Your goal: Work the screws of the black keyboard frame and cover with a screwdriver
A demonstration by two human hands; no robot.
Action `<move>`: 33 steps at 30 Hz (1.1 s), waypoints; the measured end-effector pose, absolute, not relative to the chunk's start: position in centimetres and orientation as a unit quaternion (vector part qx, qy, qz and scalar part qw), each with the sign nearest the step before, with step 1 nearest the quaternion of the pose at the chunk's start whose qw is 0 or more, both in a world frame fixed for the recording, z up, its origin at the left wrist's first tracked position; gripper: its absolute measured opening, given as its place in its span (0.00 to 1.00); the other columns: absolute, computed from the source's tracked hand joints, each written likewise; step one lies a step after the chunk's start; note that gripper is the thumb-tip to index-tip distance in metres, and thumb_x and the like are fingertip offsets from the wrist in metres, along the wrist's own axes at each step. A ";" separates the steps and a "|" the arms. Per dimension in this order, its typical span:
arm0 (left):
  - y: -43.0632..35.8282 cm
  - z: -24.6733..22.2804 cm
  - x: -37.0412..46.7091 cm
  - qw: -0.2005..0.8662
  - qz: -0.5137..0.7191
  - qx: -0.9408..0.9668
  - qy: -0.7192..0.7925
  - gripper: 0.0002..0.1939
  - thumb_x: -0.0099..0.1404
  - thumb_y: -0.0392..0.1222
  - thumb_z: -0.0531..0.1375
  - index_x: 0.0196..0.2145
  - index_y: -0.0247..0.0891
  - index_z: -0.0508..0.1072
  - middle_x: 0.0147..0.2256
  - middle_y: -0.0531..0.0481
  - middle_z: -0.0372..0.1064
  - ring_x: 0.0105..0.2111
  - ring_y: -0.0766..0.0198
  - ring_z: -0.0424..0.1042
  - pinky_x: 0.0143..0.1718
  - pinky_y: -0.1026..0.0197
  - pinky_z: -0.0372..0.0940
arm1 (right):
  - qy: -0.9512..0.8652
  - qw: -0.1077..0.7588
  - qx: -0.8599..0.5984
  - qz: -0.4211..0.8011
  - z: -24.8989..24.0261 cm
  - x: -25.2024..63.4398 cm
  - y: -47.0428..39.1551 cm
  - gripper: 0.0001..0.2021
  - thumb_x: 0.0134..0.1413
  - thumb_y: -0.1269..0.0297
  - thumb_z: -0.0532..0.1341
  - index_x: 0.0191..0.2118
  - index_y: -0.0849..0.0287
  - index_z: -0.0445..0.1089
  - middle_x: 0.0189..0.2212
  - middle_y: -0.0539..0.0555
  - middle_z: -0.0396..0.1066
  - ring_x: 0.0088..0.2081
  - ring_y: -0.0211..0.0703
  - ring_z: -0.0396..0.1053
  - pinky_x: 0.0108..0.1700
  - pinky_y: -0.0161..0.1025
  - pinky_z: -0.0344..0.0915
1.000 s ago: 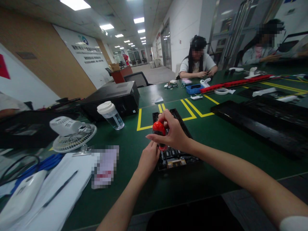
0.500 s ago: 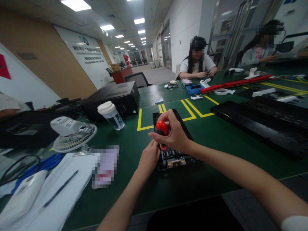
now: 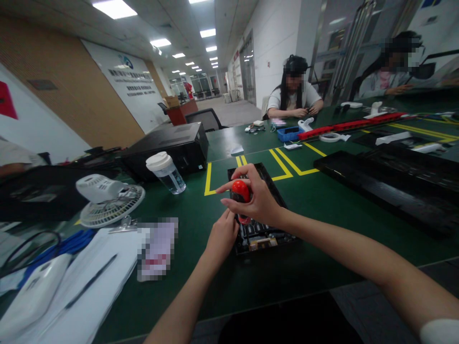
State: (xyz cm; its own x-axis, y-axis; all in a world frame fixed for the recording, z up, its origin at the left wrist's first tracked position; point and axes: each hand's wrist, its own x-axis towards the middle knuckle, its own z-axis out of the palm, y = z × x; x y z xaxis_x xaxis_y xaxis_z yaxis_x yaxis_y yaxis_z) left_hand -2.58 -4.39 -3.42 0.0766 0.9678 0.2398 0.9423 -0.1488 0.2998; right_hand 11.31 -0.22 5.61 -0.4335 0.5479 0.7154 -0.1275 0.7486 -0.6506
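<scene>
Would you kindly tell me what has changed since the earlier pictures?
The right hand has opened wider around the red-topped handle, whose top has shifted slightly rightward; full release is unclear. The left hand stays at the edge of the black case.

Single head-worn camera, positioned at the near side of the table (image 3: pixel 315 200), facing forward and down; left hand (image 3: pixel 223 231) and right hand (image 3: pixel 260 200) at close range, floor (image 3: pixel 234 106) at far side.

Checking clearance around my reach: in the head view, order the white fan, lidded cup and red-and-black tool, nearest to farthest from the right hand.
1. Red-and-black tool: within the right hand's curl.
2. Lidded cup: to the left.
3. White fan: farther left, past the cup.
</scene>
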 end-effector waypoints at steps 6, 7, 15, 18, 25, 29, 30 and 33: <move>-4.4 -3.3 -2.5 0.037 0.185 0.729 0.658 0.12 0.64 0.33 0.50 0.44 0.34 0.67 0.41 0.43 0.69 0.38 0.58 0.72 0.40 0.59 0.65 | -0.822 0.457 -0.061 0.335 6.3 11.5 0.1 0.19 0.54 0.64 0.60 0.51 0.60 0.61 0.41 0.55 0.72 0.39 0.38 0.71 0.45 0.38 0.64; -4.5 -3.2 -2.5 0.037 0.181 0.728 0.661 0.12 0.64 0.33 0.50 0.44 0.34 0.67 0.41 0.42 0.69 0.38 0.58 0.72 0.40 0.58 0.65 | -0.821 0.449 -0.057 0.348 6.3 11.5 0.1 0.18 0.54 0.64 0.61 0.50 0.60 0.62 0.38 0.53 0.72 0.37 0.37 0.70 0.43 0.37 0.64; -4.5 -3.3 -2.4 0.035 0.183 0.734 0.653 0.12 0.64 0.33 0.50 0.44 0.35 0.67 0.44 0.43 0.68 0.41 0.58 0.71 0.43 0.59 0.65 | -0.798 0.450 -0.063 0.397 6.5 11.6 0.4 0.12 0.49 0.61 0.64 0.36 0.60 0.63 0.26 0.46 0.58 0.26 0.31 0.58 0.28 0.30 0.59; -4.4 -3.6 -2.5 0.024 0.176 0.731 0.658 0.12 0.64 0.34 0.51 0.45 0.36 0.67 0.44 0.43 0.68 0.40 0.59 0.72 0.41 0.60 0.65 | -0.782 0.437 -0.060 0.440 6.5 11.7 0.6 0.12 0.48 0.62 0.65 0.34 0.59 0.61 0.28 0.46 0.59 0.25 0.30 0.60 0.27 0.30 0.61; -4.3 -3.7 -2.6 0.017 0.181 0.737 0.651 0.13 0.65 0.34 0.51 0.47 0.35 0.66 0.43 0.42 0.69 0.40 0.59 0.72 0.41 0.61 0.66 | -0.715 0.390 -0.013 0.580 5.9 11.8 0.6 0.11 0.54 0.61 0.60 0.37 0.58 0.57 0.24 0.44 0.60 0.21 0.30 0.62 0.23 0.29 0.60; -4.3 -3.6 -2.5 0.030 0.181 0.734 0.653 0.14 0.64 0.32 0.51 0.47 0.35 0.66 0.43 0.42 0.68 0.43 0.58 0.71 0.43 0.60 0.65 | -0.669 0.379 0.016 0.640 5.6 12.0 0.9 0.10 0.58 0.58 0.51 0.40 0.59 0.58 0.25 0.46 0.62 0.22 0.33 0.63 0.24 0.31 0.61; -4.3 -3.6 -2.5 0.032 0.181 0.733 0.655 0.14 0.64 0.32 0.50 0.47 0.35 0.66 0.43 0.42 0.68 0.44 0.58 0.71 0.44 0.60 0.65 | -0.664 0.378 0.020 0.645 5.5 12.1 1.0 0.11 0.57 0.58 0.50 0.41 0.59 0.58 0.25 0.47 0.62 0.23 0.34 0.64 0.24 0.31 0.61; -4.3 -3.6 -2.5 0.037 0.183 0.734 0.653 0.14 0.64 0.31 0.50 0.46 0.35 0.66 0.43 0.41 0.68 0.44 0.58 0.71 0.43 0.60 0.65 | -0.664 0.374 0.026 0.647 5.4 12.2 1.1 0.12 0.57 0.58 0.50 0.43 0.60 0.59 0.26 0.48 0.62 0.24 0.35 0.64 0.26 0.33 0.62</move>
